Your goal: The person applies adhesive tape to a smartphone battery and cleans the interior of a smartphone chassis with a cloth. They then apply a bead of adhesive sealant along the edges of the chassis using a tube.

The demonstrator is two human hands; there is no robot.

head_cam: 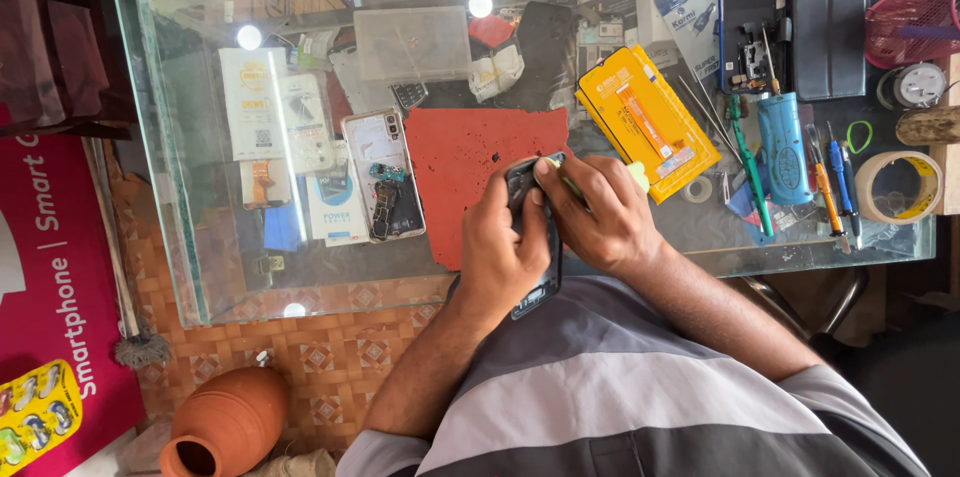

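Note:
My left hand grips a dark smartphone held upright on its long edge at the near edge of the glass table. My right hand is closed over the phone's top end, with a small pale yellow-green piece showing past its fingers. Both hands sit just right of a red mat lying on the glass.
An opened phone with exposed parts lies left of the mat. A yellow flat package, a blue cylindrical tool, several screwdrivers, a tape roll and phone cases fill the right side. A clay pot stands on the tiled floor.

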